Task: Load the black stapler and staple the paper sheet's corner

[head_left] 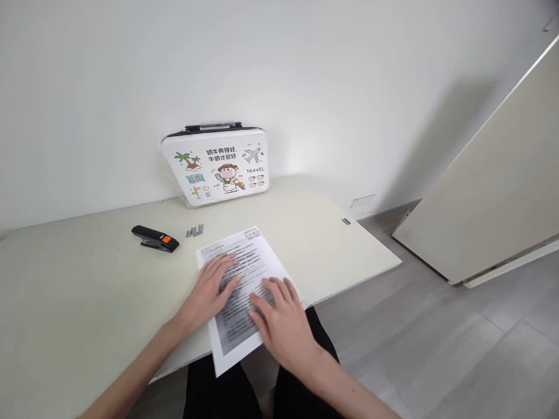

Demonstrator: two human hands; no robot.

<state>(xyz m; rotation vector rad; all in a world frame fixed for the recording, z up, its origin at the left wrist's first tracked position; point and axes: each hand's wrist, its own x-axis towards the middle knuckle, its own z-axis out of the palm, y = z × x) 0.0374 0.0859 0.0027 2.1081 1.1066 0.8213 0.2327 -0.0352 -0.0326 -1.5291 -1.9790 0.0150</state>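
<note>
A printed sheet of paper (238, 331), perhaps with others under it, lies at the table's front edge, its lower part jutting out past it. My left hand (212, 289) rests on the paper's left side, fingers stretched out and pointing up and right. On the right side of the paper lies my right hand (283, 320), its fingers extended over the print. Neither hand grips anything. Beyond the paper's upper left corner are several grey strips of staples (195, 231). A black stapler (155, 238) with an orange patch sits further left.
A white cartoon-printed case (218, 166) with a black handle leans against the wall at the back of the pale table (87, 285). Another small staple strip (346, 221) lies near the right edge. A large white panel (489, 192) stands at the right above a grey floor.
</note>
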